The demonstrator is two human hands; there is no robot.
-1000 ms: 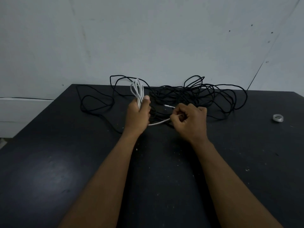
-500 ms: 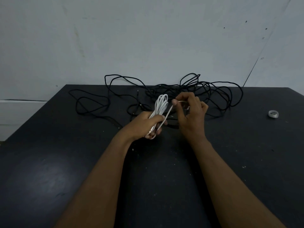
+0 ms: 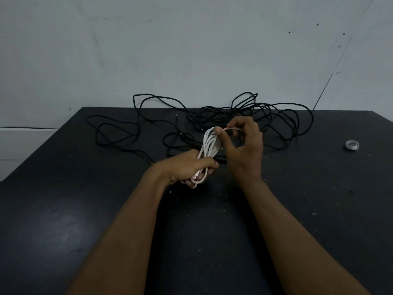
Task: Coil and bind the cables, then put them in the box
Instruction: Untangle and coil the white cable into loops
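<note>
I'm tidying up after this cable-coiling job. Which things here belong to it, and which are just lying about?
Job: white cable, held by left hand and right hand; black cable tangle; small roll, likely for binding.
Lying about: only white specks on the table.

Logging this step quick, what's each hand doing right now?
Left hand: grips the coiled white cable.
Right hand: pinches that cable's loose end.

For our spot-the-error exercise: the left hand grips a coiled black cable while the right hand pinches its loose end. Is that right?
No. The head view shows the coiled cable in the left hand is white, not black; the black cable lies tangled on the table behind. The right hand does pinch its loose end.
</note>
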